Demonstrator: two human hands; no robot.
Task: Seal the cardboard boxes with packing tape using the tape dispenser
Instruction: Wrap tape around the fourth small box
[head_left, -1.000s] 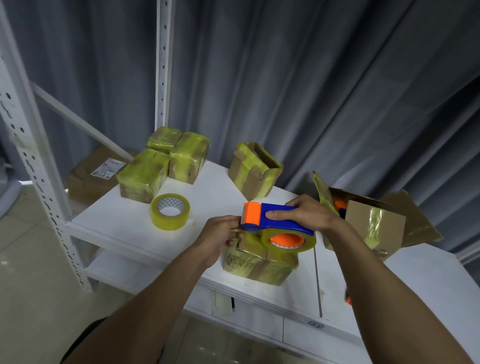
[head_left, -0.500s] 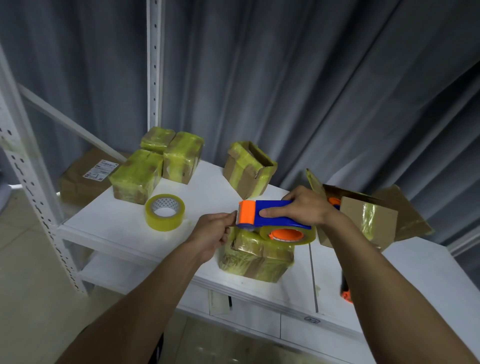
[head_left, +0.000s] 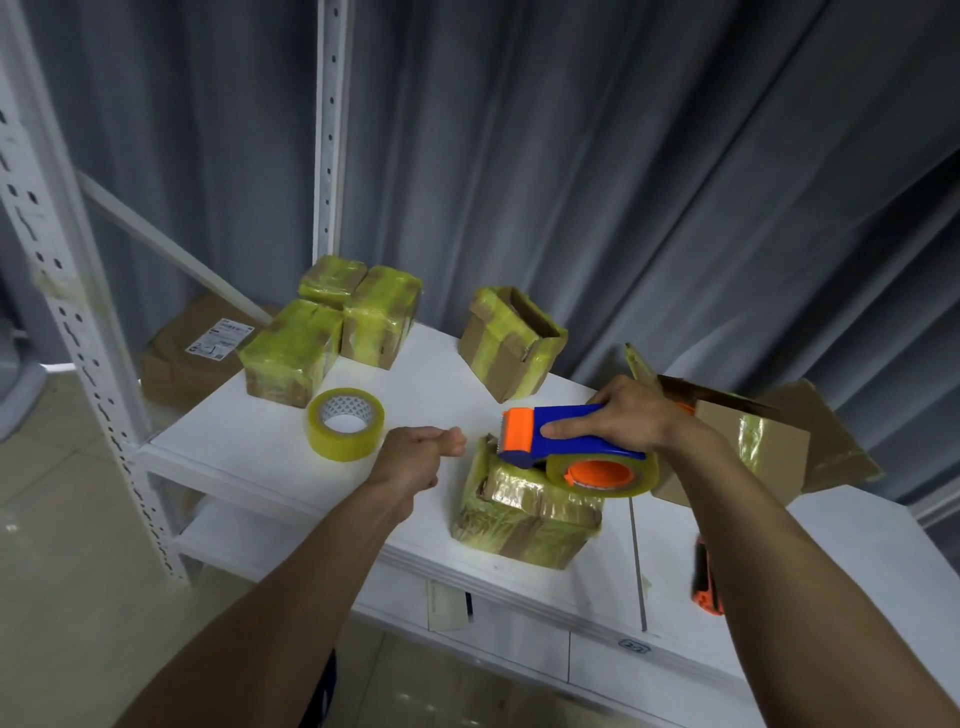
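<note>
My right hand (head_left: 631, 415) grips the blue handle of the blue and orange tape dispenser (head_left: 569, 441). The dispenser's yellowish tape roll rests on top of a small cardboard box (head_left: 524, 514) wrapped in yellow tape, near the front edge of the white table (head_left: 249, 447). The orange cutter end points left, over the box's left top edge. My left hand (head_left: 421, 454) hovers just left of the box with its fingers curled into a loose fist. It touches neither box nor dispenser, and I see nothing in it.
A spare tape roll (head_left: 345, 423) lies left of my left hand. Three wrapped boxes (head_left: 332, 332) stand at the back left, a partly taped open box (head_left: 511, 343) behind. An open cardboard box (head_left: 753, 441) sits right; an orange-black tool (head_left: 706, 582) lies beside my right forearm.
My left hand has let go of the box's left side near the dispenser's front and drawn back to the left. The right hand still holds the dispenser on the box.
</note>
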